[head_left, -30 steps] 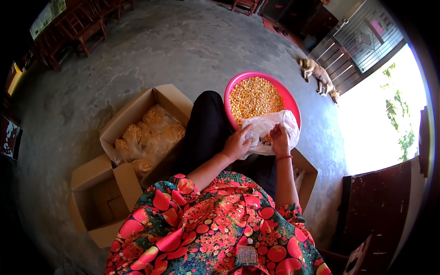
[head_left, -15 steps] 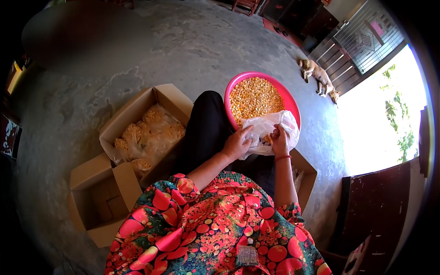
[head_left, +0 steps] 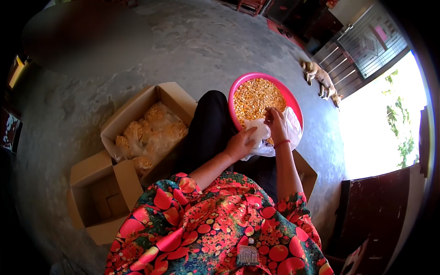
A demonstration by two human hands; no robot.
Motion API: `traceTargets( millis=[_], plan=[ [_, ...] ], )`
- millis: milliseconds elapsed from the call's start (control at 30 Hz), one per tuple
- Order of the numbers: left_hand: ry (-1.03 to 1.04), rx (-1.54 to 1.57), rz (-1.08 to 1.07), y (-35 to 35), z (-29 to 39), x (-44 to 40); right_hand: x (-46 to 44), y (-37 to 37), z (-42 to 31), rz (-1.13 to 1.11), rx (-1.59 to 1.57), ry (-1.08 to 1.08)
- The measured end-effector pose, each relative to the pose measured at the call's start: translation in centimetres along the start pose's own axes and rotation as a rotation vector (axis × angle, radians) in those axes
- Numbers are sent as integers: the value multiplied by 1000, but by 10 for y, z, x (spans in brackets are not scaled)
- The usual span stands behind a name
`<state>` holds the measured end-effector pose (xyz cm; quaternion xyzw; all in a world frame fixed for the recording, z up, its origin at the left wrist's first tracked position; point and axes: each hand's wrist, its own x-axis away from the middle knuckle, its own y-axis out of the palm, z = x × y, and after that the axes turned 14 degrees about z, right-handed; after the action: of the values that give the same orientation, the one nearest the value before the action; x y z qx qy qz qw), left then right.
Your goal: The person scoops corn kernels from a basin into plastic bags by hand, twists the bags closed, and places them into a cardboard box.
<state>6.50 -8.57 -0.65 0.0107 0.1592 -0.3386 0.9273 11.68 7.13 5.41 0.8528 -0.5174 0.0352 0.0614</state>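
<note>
A pink basin (head_left: pixel 297 106) full of yellow corn kernels (head_left: pixel 257 98) stands in front of my knees. Over its near edge lies a thin white plastic bag (head_left: pixel 292 126), with a few kernels and something dark showing at its opening. My left hand (head_left: pixel 241 143) is closed on the left side of this bag. Above the near part of the corn, my right hand (head_left: pixel 276 123) has its fingers bent together, with the bag around and beyond it. What those fingers hold, if anything, is hidden.
To the left, a cardboard box (head_left: pixel 123 114) contains several clear bags of corn (head_left: pixel 153 130). A second open box (head_left: pixel 98 197) sits nearer me, and another box (head_left: pixel 308 174) is partly hidden at my right. A dog (head_left: pixel 322 82) lies by the doorway.
My right hand has moved up and slightly left, from the bag's far edge to over the corn. The left hand stays on the bag, whose right side now sags outward.
</note>
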Motion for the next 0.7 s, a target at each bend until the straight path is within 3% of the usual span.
traceTargets(
  millis=[167, 300, 367, 467, 533, 633, 700],
  plan=[
    [59, -78, -4, -3, 4, 1, -18, 32, 2, -182, 90, 46],
    [2, -51, -26, -2, 3, 2, -44, 39, 31, -180, 453, -33],
    [44, -46, -11, -2, 3, 2, -59, 40, 51, -171, 929, -281],
    [-100, -98, -133, -12, 23, -2, -71, 37, 80, -164, 1046, -378],
    [-59, -70, -104, -7, 11, -2, -55, 45, 72, -209, 1085, -541],
    [3, -60, -56, -3, 8, 1, -51, 56, 54, -399, 1237, -355],
    [20, -83, -30, -4, 6, 0, -39, 56, 47, -410, 1155, -379]
  ],
)
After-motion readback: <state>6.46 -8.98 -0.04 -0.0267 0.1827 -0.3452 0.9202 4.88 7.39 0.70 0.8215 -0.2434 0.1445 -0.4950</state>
